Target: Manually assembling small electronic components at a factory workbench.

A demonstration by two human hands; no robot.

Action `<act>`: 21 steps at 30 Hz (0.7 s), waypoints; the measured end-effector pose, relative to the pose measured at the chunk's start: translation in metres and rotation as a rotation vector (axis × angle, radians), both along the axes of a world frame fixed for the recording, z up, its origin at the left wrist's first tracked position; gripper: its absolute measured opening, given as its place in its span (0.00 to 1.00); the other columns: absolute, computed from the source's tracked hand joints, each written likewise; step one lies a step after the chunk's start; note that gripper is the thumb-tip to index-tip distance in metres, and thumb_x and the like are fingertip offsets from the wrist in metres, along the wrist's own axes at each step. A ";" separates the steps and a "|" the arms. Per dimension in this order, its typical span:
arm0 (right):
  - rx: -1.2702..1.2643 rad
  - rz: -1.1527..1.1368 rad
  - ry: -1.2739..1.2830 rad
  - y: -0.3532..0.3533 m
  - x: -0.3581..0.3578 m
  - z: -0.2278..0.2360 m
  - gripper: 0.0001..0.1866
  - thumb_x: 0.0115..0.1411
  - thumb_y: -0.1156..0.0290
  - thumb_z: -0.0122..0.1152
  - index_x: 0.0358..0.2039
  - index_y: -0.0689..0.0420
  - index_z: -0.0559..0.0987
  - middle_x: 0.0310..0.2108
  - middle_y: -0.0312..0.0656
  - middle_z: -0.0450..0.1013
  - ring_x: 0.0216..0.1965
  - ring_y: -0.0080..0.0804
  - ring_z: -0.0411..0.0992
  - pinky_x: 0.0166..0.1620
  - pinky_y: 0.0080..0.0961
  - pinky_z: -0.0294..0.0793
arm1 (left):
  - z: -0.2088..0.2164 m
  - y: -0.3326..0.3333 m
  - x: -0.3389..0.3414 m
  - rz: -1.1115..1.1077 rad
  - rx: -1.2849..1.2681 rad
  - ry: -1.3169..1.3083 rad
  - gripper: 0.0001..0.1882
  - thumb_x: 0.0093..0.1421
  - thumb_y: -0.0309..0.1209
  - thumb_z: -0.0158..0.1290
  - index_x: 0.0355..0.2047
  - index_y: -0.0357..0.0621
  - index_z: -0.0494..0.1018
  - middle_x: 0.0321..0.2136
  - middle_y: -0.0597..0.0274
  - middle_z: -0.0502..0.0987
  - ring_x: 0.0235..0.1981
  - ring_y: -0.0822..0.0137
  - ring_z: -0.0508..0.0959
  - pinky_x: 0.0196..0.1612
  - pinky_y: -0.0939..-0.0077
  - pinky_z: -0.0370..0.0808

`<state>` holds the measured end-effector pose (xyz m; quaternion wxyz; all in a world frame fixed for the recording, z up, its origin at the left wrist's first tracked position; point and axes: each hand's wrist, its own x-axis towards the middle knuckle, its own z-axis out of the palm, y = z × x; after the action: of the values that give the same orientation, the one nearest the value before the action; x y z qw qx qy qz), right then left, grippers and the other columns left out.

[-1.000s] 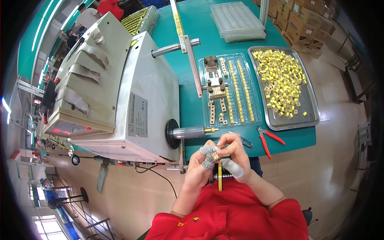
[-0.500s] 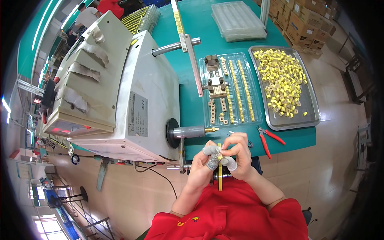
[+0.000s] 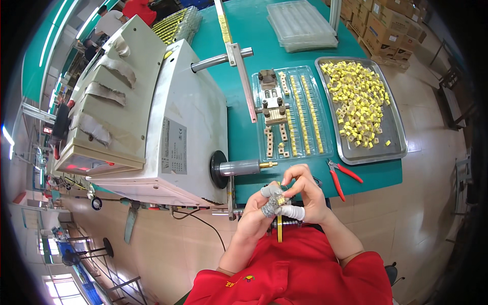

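Close in front of my red shirt, my left hand (image 3: 258, 207) pinches a small yellow-wrapped coil bobbin (image 3: 280, 201) between finger and thumb, both in grey finger covers. My right hand (image 3: 308, 197) meets it from the other side. Its white-covered thumb lies under the bobbin and its curled fingers close at the top, so the exact contact is partly hidden. Just below the fingers a narrow yellow tape strip (image 3: 279, 230) stands out. Above my hands, a brass-tipped spindle (image 3: 268, 164) juts from the winding machine (image 3: 190, 122).
Red-handled cutters (image 3: 337, 182) lie at the table's front edge. Behind them a clear plastic tray (image 3: 325, 137) holds rows of bobbins and a metal fixture (image 3: 274, 104). A metal tray (image 3: 397, 145) of loose yellow bobbins stands right. Clear trays (image 3: 302, 25) are stacked at the back.
My right fingers have lifted slightly and arched higher, and the right thumb has stretched out straighter to the left beneath the bobbin. My left hand has hardly shifted.
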<state>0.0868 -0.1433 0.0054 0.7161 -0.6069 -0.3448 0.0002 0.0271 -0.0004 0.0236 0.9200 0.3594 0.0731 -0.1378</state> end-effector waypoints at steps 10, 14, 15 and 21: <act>0.131 0.173 0.184 0.000 -0.001 -0.005 0.16 0.41 0.70 0.70 0.28 0.53 0.71 0.39 0.40 0.60 0.43 0.31 0.58 0.48 0.27 0.56 | 0.001 -0.006 0.002 0.097 0.226 -0.223 0.07 0.54 0.23 0.51 0.34 0.36 0.69 0.31 0.67 0.60 0.35 0.75 0.68 0.41 0.82 0.65; 0.298 0.310 0.371 0.005 -0.006 -0.003 0.17 0.42 0.72 0.69 0.32 0.51 0.70 0.41 0.41 0.58 0.44 0.30 0.59 0.49 0.27 0.58 | -0.002 -0.007 0.003 0.199 0.600 -0.367 0.08 0.51 0.19 0.51 0.33 0.36 0.69 0.31 0.66 0.59 0.32 0.76 0.63 0.38 0.84 0.63; 0.370 0.378 0.466 0.006 -0.007 -0.002 0.18 0.43 0.74 0.69 0.33 0.50 0.69 0.42 0.41 0.57 0.44 0.29 0.59 0.49 0.27 0.58 | -0.002 -0.008 0.003 0.199 0.600 -0.367 0.08 0.51 0.19 0.51 0.33 0.36 0.69 0.31 0.66 0.59 0.32 0.76 0.63 0.38 0.84 0.63; 0.304 0.239 0.337 0.012 -0.013 -0.004 0.17 0.46 0.77 0.65 0.34 0.52 0.67 0.42 0.42 0.57 0.45 0.29 0.57 0.50 0.26 0.57 | 0.000 -0.009 0.003 0.270 0.619 -0.346 0.09 0.50 0.18 0.52 0.33 0.37 0.69 0.30 0.68 0.58 0.31 0.77 0.61 0.37 0.86 0.61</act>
<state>0.0742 -0.1312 0.0019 0.8412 -0.4388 -0.2862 0.1341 0.0302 -0.0090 0.0234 0.7765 0.6255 0.0015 0.0758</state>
